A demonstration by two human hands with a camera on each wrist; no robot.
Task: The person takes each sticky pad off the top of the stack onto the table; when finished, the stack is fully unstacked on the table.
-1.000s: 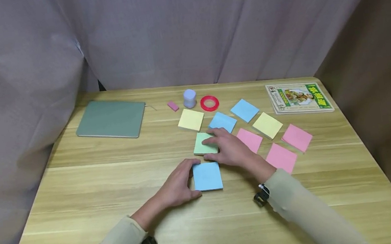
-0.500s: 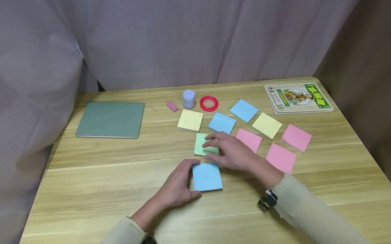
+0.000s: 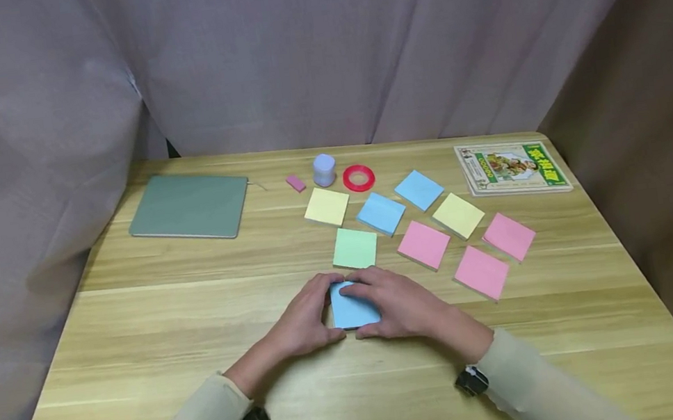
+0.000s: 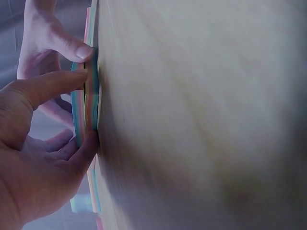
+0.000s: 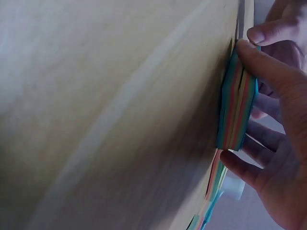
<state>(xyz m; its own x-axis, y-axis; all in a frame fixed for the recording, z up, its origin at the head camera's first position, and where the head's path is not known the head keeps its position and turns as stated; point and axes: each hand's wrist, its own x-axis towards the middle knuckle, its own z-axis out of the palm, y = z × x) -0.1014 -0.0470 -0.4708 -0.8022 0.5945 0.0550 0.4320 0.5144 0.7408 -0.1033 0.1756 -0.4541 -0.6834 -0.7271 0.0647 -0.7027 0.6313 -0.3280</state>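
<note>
Both my hands are on the stack of sticky notes near the front middle of the desk. My left hand grips its left edge, thumb on the near side and fingers curled round the far side. My right hand grips the right side, fingers lying over the blue top sheet, thumb at the near edge. The stack lies flat on the desk. The wrist views show its side: layered blue, green, pink and yellow sheets, pinched between thumb and fingers of each hand.

Just behind the stack lies a green note, apart from my hands. Further back: a yellow note, a blue note, another blue note, a second yellow note. To the right are three pink notes.

At the far edge sit a small pink eraser, a pale round cup and a red tape ring, close together. A grey-green pad lies far left, a printed booklet far right. A grey curtain hangs behind the desk. Both sleeves are beige, with a dark band at each wrist.
</note>
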